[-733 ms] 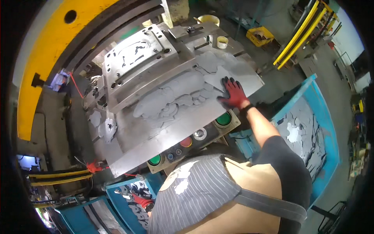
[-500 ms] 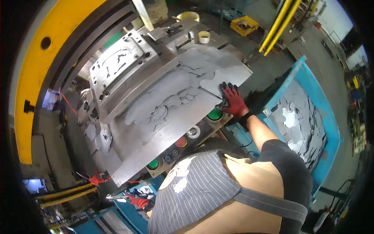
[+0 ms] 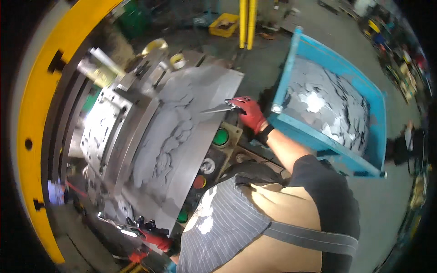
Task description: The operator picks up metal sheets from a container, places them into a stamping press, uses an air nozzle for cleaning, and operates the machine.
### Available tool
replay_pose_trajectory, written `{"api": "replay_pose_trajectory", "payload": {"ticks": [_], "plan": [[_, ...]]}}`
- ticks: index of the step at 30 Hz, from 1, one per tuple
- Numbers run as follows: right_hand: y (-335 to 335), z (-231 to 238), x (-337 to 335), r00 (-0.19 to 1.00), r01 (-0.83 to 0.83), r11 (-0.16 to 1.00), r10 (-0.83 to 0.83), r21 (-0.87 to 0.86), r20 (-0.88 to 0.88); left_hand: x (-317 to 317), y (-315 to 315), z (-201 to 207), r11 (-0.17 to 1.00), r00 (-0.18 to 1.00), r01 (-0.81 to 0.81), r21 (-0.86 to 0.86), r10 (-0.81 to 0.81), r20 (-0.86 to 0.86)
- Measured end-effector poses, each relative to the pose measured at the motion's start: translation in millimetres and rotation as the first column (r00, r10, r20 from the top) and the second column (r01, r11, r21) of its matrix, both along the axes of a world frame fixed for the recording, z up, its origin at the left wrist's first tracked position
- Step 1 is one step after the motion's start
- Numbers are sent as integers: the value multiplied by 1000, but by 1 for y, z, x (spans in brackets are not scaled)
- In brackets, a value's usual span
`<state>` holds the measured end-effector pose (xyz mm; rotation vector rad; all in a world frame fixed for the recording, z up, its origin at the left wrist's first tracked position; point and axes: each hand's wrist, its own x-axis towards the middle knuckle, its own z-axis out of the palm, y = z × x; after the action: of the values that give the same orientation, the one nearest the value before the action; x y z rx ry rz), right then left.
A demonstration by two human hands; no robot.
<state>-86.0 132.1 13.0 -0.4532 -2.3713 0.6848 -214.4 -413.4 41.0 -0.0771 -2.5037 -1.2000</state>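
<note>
My right hand (image 3: 247,110), in a red glove with dark fingertips, is closed on a flat grey metal piece (image 3: 216,109). The piece shows nearly edge-on, raised over the right edge of a large metal plate (image 3: 191,157). Many thin grey cut pieces (image 3: 170,141) lie overlapping on that plate. At the plate's near left corner, my left hand (image 3: 154,237), also gloved, is closed round a long shiny metal tool (image 3: 116,224) with thin arms; its exact kind is unclear. The tool's head points left, beside some loose grey pieces (image 3: 124,208).
A press with a yellow frame (image 3: 34,136) and a steel die block (image 3: 102,129) stands at the left. Green buttons (image 3: 221,136) and a red button (image 3: 199,182) line the plate's near side. To the right, a blue bin (image 3: 284,73) holds grey metal pieces. Yellow posts (image 3: 247,25) rise behind.
My right hand has gone from lying on the flat piece to holding it up by its edge. My left hand has brought the metal tool up to the plate's corner. The view has turned right.
</note>
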Motion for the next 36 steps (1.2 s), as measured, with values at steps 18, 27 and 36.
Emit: {"api": "replay_pose_trajectory", "payload": {"ticks": [18,27,36], "plan": [[-81,-33,69,799,-602,-407,-310,-687,-516,-84,166,-46,908,913,326,264,-374,161],[-18,-61,28,944,-277,88,-161,-957,-288,-17,170,53,796,635,-32,604,-451,628],[22,-120,-32,898,-413,-110,-213,-904,-384,-127,138,116,571,787,323,755,-605,120]]}}
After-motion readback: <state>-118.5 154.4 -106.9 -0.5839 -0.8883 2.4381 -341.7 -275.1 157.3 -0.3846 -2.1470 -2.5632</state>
